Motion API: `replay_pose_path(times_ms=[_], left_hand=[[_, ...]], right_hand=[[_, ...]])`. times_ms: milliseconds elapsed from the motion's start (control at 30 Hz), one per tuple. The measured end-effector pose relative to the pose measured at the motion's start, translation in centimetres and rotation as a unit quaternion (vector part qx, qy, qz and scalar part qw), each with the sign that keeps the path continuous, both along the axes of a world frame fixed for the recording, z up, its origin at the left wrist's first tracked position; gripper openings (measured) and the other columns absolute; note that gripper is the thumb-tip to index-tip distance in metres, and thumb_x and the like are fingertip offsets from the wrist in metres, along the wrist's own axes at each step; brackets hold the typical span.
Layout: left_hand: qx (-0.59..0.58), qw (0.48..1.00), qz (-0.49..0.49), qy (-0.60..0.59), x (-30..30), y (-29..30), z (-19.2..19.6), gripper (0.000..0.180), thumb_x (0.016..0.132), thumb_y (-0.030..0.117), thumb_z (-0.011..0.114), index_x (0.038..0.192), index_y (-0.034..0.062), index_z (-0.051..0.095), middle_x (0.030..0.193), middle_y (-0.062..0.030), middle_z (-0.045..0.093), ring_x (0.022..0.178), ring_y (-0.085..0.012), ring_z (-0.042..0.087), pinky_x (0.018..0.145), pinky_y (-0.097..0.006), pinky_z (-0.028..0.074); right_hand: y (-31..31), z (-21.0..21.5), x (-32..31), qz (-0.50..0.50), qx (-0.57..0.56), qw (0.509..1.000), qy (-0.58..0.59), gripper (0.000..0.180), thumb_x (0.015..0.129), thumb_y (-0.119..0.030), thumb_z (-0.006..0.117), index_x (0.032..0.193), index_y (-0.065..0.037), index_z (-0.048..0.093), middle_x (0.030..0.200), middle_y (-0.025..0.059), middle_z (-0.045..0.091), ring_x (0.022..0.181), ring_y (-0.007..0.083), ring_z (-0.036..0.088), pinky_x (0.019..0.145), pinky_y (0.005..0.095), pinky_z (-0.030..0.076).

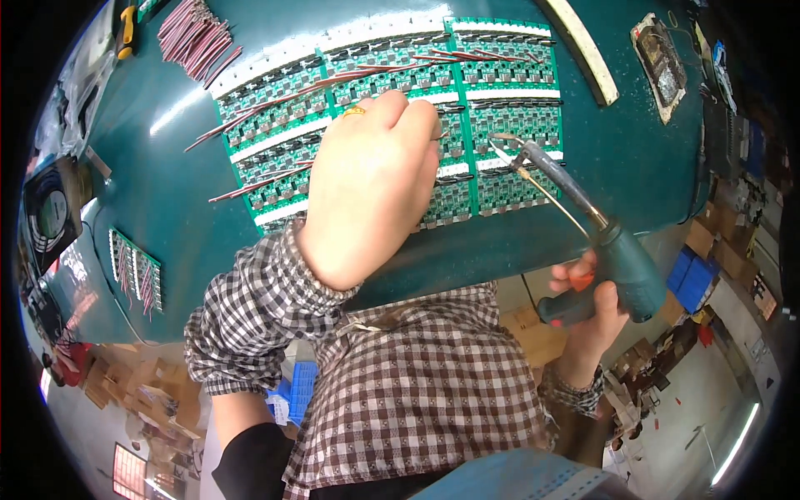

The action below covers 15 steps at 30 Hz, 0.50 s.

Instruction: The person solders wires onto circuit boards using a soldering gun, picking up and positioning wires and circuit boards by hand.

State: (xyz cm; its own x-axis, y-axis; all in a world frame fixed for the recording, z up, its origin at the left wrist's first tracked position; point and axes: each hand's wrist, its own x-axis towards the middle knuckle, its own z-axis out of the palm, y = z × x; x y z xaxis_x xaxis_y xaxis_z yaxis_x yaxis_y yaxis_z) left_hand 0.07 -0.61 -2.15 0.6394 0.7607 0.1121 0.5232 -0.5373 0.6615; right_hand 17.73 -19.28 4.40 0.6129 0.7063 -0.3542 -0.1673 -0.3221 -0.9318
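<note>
My right hand is wrapped round the green handle of a soldering gun, with a finger at its red trigger. Its metal barrel and thin solder guide point left, and the tip is over the right part of the green circuit board panels. Above the middle panel, my left hand is closed, fingers bent down and pressed together. The back of the hand hides most of what the fingers pinch; only a short thin end shows beside them. Thin red and black wires lie across the panels' rows.
A bundle of red wires lies at the far left, near a yellow-handled tool. A smaller wired board rests at left. Beyond the panels are a pale curved strip and a worn soldering tray.
</note>
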Motion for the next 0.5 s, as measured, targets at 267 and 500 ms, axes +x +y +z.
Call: replay_pose_path(times_ms=[267,500], left_hand=[[0.025,0.999,0.015,0.032,0.4,-0.2,-0.6,0.013,0.069,0.003,0.063,0.075,0.0068,0.052,0.070,-0.0058,0.051,0.067,-0.0239,0.052,0.060,-0.034,0.041],[0.029,0.999,0.007,0.039,0.6,-0.1,-0.9,0.014,0.068,0.004,0.063,0.075,0.0079,0.052,0.071,-0.0044,0.052,0.068,-0.0234,0.052,0.061,-0.035,0.038]], right_hand=[[1.0,0.4,-0.8,0.022,-0.075,0.997,-0.005,0.046,0.080,-0.028,0.061,0.105,0.009,0.051,0.081,0.0131,0.059,0.072,0.0263,0.064,0.060,0.0335,0.056],[1.3,0.3,-1.3,0.025,-0.103,0.994,-0.029,0.050,0.080,-0.035,0.060,0.105,0.007,0.051,0.075,0.0093,0.056,0.066,0.0224,0.061,0.057,0.0315,0.054]])
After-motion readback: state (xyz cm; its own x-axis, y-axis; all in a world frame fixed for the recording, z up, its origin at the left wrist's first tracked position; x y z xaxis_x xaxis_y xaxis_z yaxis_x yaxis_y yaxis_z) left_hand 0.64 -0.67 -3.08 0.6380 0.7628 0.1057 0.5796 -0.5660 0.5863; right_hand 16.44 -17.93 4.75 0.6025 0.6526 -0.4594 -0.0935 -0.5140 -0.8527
